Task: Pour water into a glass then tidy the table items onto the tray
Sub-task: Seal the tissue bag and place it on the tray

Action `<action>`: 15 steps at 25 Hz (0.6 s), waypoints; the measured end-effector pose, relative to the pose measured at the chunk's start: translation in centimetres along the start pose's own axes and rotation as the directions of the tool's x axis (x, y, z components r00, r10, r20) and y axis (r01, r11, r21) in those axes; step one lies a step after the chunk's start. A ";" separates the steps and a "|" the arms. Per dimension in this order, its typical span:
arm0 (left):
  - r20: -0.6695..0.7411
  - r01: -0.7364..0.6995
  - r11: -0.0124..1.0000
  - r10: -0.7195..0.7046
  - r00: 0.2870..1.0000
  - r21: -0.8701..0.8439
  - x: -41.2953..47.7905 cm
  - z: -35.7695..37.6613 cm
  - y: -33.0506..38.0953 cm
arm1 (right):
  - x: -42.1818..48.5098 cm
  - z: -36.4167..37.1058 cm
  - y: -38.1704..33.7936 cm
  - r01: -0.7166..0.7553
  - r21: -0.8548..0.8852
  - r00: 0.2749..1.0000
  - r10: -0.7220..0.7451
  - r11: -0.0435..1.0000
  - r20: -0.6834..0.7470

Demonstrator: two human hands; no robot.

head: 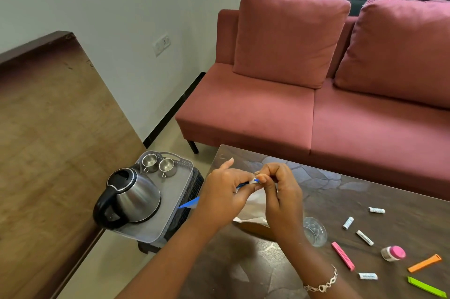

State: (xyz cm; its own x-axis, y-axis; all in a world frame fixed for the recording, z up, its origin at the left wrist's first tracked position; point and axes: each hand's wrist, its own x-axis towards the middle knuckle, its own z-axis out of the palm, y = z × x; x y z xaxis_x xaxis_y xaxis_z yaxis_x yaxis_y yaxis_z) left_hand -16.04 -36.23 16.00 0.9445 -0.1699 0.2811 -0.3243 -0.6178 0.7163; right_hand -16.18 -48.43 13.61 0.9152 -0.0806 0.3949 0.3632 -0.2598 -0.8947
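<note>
Blue clip (pixel 188 202) is gripped in the left hand (pixel 224 196), fingers curled round it with the forefinger lifted free; its other end is pinched by the curled fingertips of the right hand (pixel 282 199), above the tabletop near the far-left corner. A clear bag (pixel 253 206) hangs under the clip between both hands; whether it is clamped yet cannot be told. Glass (pixel 314 231) is stood on the table (pixel 243 274) mid-tabletop, just beside the right wrist; water inside cannot be made out, so the pour is judged unconfirmed. Tray (pixel 175 191) is set off the table on a dark stool (pixel 194 184) beside the left edge, with the kettle (pixel 131 196) at its near end and two steel cups (pixel 149 162) at its far end. Tidying is judged barely begun: scattered toward the tabletop's near-right corner are four white tubes (pixel 364 237), a pink clip (pixel 343 256), a pink-lidded jar (pixel 393 253), an orange clip (pixel 425 263) and a green clip (pixel 427 287). All of these, plus glass, bag and blue clip, are left to be moved onto the tray, where bare space is seen beside the kettle. Print is seen on the white tubes but is too small to be read; no brand can be read on kettle or jar. A bracelet (pixel 323 284) is worn on the right wrist; a red sofa (pixel 255 116) is seen beyond the far edge.
</note>
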 end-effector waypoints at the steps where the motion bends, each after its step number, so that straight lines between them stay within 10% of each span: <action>1: 0.015 -0.004 1.000 0.004 1.000 0.003 0.0 0.0 0.0 | 0.0 -0.1 0.0 -0.012 0.013 1.000 0.012 1.000 -0.011; 15: 0.009 -0.088 0.996 0.088 0.996 0.007 -0.5 -0.1 0.3 | 0.4 -1.8 -0.1 -0.132 0.346 0.980 0.069 0.929 0.189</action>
State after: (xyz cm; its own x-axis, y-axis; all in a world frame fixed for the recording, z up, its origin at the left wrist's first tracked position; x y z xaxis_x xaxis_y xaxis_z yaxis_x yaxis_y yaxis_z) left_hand -16.66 -36.22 16.15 0.9128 -0.2306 0.3370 -0.4058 -0.6055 0.6847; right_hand -16.15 -50.17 14.23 0.9545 0.0849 0.2860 0.2772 0.1018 -0.9554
